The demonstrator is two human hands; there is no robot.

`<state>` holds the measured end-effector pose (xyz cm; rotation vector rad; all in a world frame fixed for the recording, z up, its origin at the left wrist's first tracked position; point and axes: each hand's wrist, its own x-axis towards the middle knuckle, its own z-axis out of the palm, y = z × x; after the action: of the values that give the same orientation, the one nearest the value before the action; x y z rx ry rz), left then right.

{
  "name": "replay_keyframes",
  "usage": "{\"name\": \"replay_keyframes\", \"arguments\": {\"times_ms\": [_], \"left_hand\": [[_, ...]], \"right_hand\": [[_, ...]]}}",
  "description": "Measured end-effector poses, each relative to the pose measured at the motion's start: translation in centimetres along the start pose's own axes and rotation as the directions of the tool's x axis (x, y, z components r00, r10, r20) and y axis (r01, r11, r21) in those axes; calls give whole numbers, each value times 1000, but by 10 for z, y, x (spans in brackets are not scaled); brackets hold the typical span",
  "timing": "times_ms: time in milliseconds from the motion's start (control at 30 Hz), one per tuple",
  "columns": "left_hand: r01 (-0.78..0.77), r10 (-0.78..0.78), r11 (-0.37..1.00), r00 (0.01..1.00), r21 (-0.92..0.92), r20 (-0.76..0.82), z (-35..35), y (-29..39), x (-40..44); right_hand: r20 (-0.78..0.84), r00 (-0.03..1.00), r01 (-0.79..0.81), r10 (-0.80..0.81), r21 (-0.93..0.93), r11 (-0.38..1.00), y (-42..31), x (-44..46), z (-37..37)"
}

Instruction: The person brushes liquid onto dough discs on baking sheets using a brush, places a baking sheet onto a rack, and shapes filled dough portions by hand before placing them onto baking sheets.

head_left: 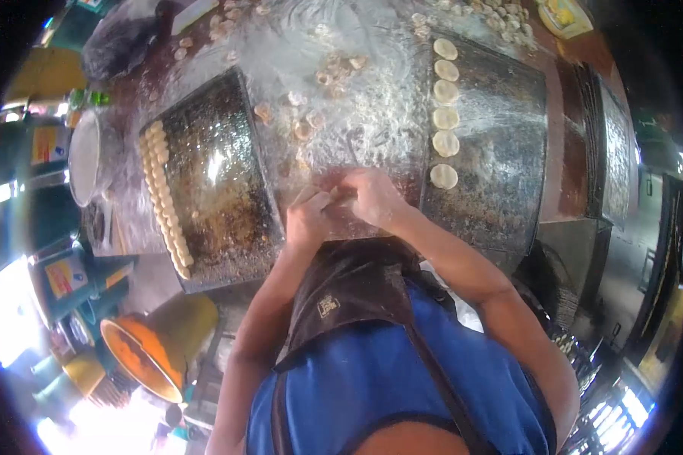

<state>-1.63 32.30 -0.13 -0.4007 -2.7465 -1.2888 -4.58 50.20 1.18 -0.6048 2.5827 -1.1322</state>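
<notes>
Near the table's front edge, my left hand (pixel 309 217) and my right hand (pixel 373 199) meet with fingers curled in. Between them they pinch what looks like a small piece of dough (pixel 343 192), mostly covered by the fingers. Right of my hands lies a dark baking tray (pixel 493 152) with a column of several flat dough rounds (pixel 445 144) along its left side. To the left is another dark tray (pixel 224 189), tilted, with small dough balls (pixel 159 163) packed in rows by its far left edge. Loose dough pieces (pixel 303 130) lie on the floured tabletop (pixel 379 83) beyond my hands.
A pale round basin (pixel 91 159) stands at the left edge. Below it is a yellowish bucket (pixel 148 345), orange inside. More dough pieces (pixel 505 19) and a yellow tub (pixel 565 17) sit at the back right. Stacked trays (pixel 611 144) stand on the far right.
</notes>
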Motion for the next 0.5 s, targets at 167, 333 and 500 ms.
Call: {"name": "replay_keyframes", "arguments": {"times_ms": [167,333,500], "left_hand": [[227,-210,973,948,-46,239,-21,26,-19],[225,-142,928,950,296,-279,-123,-37,-58],[284,-44,666,938,689,-345,-216,-127,-150]], "right_hand": [[47,996,-73,81,-154,985,-23,19,-6],[-338,939,-178,69,-302,936,-52,53,17],[-438,847,-470,301,-353,809,-62,37,37]]}}
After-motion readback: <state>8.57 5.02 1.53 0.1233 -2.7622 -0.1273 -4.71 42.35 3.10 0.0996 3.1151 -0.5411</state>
